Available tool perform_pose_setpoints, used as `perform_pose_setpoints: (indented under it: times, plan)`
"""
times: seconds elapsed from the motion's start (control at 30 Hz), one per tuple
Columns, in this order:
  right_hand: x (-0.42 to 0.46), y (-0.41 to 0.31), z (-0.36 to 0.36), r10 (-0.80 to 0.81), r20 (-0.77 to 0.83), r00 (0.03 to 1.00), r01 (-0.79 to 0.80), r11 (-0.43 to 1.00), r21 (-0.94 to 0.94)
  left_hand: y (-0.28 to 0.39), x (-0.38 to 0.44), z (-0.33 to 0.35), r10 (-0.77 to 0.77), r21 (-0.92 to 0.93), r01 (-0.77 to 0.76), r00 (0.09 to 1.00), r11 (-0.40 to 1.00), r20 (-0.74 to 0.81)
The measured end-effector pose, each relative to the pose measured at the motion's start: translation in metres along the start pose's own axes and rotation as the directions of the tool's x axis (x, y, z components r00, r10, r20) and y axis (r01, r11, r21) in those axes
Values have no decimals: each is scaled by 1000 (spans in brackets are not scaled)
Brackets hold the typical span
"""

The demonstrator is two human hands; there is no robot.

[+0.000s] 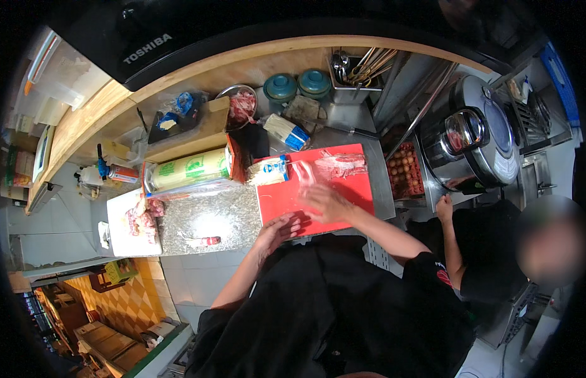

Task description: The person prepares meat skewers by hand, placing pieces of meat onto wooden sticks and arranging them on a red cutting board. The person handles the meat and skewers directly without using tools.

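A red cutting board (274, 208) lies before me on the counter. Thin slices of raw meat (342, 164) rest at its upper right, and a paler strip of meat (303, 173) lies near its middle. My right hand (325, 202) is over the board just below that strip, slightly blurred; whether it holds anything cannot be told. At the board's lower left edge my left hand (278, 231) has its fingers apart, with nothing seen in it. An opened pack of enoki mushrooms (268, 171) overlaps the board's upper left corner. A small meat roll (205, 241) lies on the speckled counter.
A second enoki pack (287, 132) and a kitchen knife (354, 131) lie behind the board. Left are a boxed film roll (191, 171), a gas torch (116, 172) and a white board (114, 222) with meat rolls. A co-worker (482, 250) stands right, beside a large steel pot (468, 137).
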State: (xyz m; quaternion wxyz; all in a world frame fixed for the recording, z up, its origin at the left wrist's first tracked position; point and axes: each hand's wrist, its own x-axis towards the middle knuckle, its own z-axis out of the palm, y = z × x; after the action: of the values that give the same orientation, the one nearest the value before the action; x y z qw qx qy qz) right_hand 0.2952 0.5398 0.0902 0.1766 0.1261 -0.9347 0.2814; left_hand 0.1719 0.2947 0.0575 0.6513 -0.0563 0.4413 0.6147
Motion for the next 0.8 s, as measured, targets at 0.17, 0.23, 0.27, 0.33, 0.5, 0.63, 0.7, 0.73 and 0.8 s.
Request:
perform_pose_setpoints:
  times: [0.17,0.23,0.27,0.33,0.5,0.63,0.7,0.73,0.8]
  plan:
    - [-57,-20,40,4,76,997,1,998,-64,-8,-19,-6,48,175,-34,996,984,-79]
    - [-66,-28,47,7,78,997,0,996,-89,-11,-21,0,54,257,-30,995,966,-87]
    - [-70,-32,52,5,77,997,3,994,-110,-13,-19,1,73,326,-37,993,945,-97]
    - [-75,-37,61,3,75,997,8,988,-152,-17,-12,4,117,456,-56,987,888,-107]
    - [-74,-51,59,51,117,992,-19,966,-258,-8,-1,24,529,930,-318,830,186,178]
    - [-75,-55,60,93,129,987,-65,975,-211,1,3,28,485,874,-413,728,-255,485]
    - [-77,-55,61,71,112,991,-44,974,-221,-3,4,26,451,864,-388,740,-320,499]
    - [-78,-54,62,44,96,994,-19,970,-242,-5,4,24,434,858,-375,746,-352,504]
    - [-80,-53,63,18,91,996,5,971,-238,-10,1,27,455,833,-347,713,-432,533]
